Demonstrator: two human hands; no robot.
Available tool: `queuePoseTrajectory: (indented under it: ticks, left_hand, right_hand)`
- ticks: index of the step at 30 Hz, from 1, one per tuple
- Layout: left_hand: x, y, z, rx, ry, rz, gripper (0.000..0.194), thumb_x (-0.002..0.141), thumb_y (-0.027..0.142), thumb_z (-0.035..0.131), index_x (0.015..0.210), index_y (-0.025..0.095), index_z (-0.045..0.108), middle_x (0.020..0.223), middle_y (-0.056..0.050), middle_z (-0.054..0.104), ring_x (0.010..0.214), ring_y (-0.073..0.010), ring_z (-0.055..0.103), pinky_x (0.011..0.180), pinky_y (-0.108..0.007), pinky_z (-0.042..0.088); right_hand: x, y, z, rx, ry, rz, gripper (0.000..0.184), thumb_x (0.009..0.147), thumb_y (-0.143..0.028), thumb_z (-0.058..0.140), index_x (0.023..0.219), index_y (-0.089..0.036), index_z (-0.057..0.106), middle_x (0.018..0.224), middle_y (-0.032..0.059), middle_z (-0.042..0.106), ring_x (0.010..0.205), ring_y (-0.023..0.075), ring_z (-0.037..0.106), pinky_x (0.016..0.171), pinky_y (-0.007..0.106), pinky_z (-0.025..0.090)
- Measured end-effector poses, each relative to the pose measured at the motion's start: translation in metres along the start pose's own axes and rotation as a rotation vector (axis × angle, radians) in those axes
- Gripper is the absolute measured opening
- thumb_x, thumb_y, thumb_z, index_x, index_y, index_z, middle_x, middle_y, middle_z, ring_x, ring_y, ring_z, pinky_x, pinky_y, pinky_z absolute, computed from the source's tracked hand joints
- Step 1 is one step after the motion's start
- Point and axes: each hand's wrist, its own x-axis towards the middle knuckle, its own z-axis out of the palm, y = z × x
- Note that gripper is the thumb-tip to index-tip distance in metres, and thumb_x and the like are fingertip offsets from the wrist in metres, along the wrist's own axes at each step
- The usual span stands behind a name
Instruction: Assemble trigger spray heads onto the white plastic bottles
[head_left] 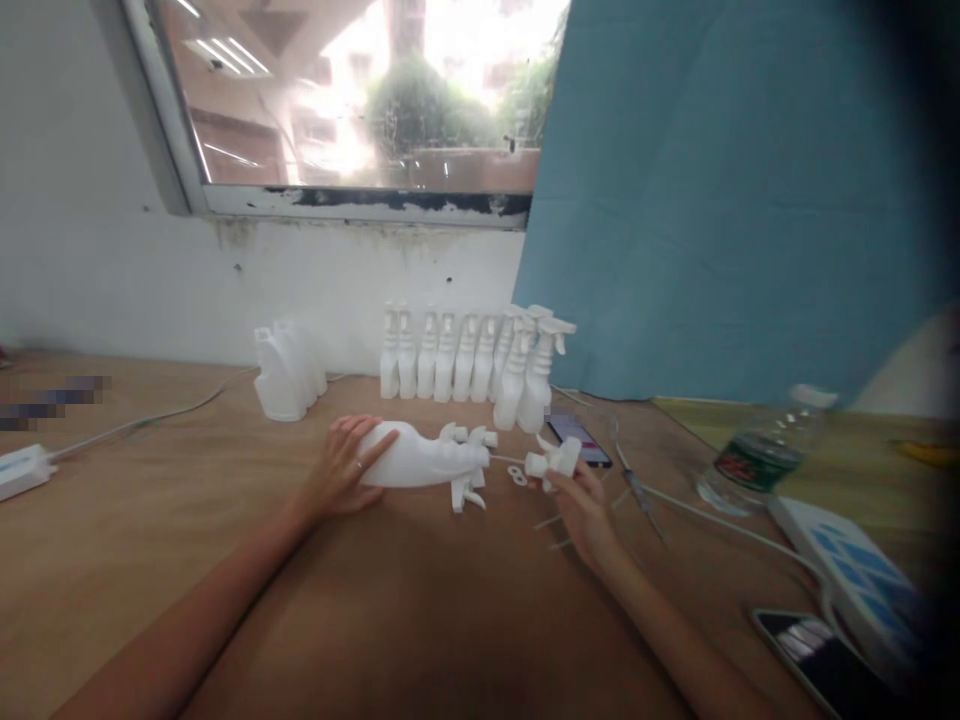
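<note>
My left hand (346, 468) grips the base end of a white spray bottle (416, 458), which lies sideways with its neck to the right. In my right hand (585, 505) is a white trigger sprayer head (553, 462), its thin tube pointing left at the bottle's mouth. The tube's tip reaches the neck; whether it is inside I cannot tell. Loose trigger sprayer heads (466, 494) lie beside the bottle's neck, partly hidden by it. Small white rings (517, 475) rest on the table between my hands.
Several white spray bottles with heads (445, 358) stand by the wall. Headless bottles (281, 375) stand at the left. Thin tubes (551, 522), a phone (581, 440), a water bottle (765, 455), a power strip (844, 560) and another phone (817, 655) lie or stand at the right.
</note>
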Motion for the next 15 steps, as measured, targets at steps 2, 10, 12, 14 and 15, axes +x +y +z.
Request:
queuePoseTrajectory:
  ticks: [2,10,12,14,15]
  left_hand:
    - [0.003,0.012,0.004,-0.027,-0.007,0.015,0.083,0.074,0.034,0.065,0.148,0.026,0.028,0.141,-0.016,0.037,0.128,-0.0377,0.035,0.106,-0.059,0.024]
    - [0.008,0.039,0.01,-0.073,0.005,0.002,0.081,0.073,0.03,0.065,0.146,0.028,0.031,0.141,-0.015,0.036,0.126,-0.0377,0.035,0.104,-0.057,0.03]
    - [0.009,0.042,0.009,-0.073,-0.002,-0.009,0.081,0.072,0.029,0.064,0.147,0.028,0.031,0.142,-0.015,0.036,0.125,-0.0377,0.036,0.103,-0.057,0.03]
    - [0.009,0.043,0.009,-0.069,-0.007,-0.008,0.082,0.071,0.028,0.065,0.146,0.028,0.032,0.142,-0.015,0.036,0.125,-0.0379,0.036,0.103,-0.058,0.03]
    - [0.008,0.044,0.009,-0.066,-0.006,-0.009,0.082,0.071,0.027,0.065,0.146,0.027,0.032,0.141,-0.015,0.036,0.125,-0.038,0.035,0.104,-0.058,0.03]
  right_hand:
    - [-0.004,0.002,0.001,-0.037,-0.006,0.033,0.033,0.064,-0.023,0.08,0.094,-0.022,0.066,0.088,0.0011,0.072,0.074,0.0181,0.065,0.074,0.031,0.051]
    - [-0.009,0.008,-0.001,-0.168,-0.102,0.032,0.044,0.068,-0.03,0.079,0.108,-0.024,0.062,0.096,0.0021,0.072,0.082,0.02,0.064,0.075,0.03,0.05]
    - [-0.01,0.008,-0.001,-0.169,-0.086,0.039,0.045,0.067,-0.031,0.08,0.107,-0.024,0.061,0.096,0.0025,0.072,0.081,0.0203,0.065,0.075,0.03,0.05]
    - [-0.01,0.008,-0.001,-0.178,-0.085,0.047,0.045,0.067,-0.032,0.08,0.106,-0.023,0.061,0.094,0.0024,0.072,0.079,0.02,0.065,0.075,0.03,0.05]
    - [-0.011,0.009,-0.001,-0.184,-0.094,0.05,0.045,0.067,-0.032,0.08,0.106,-0.024,0.06,0.093,0.0021,0.072,0.079,0.0196,0.065,0.075,0.03,0.05]
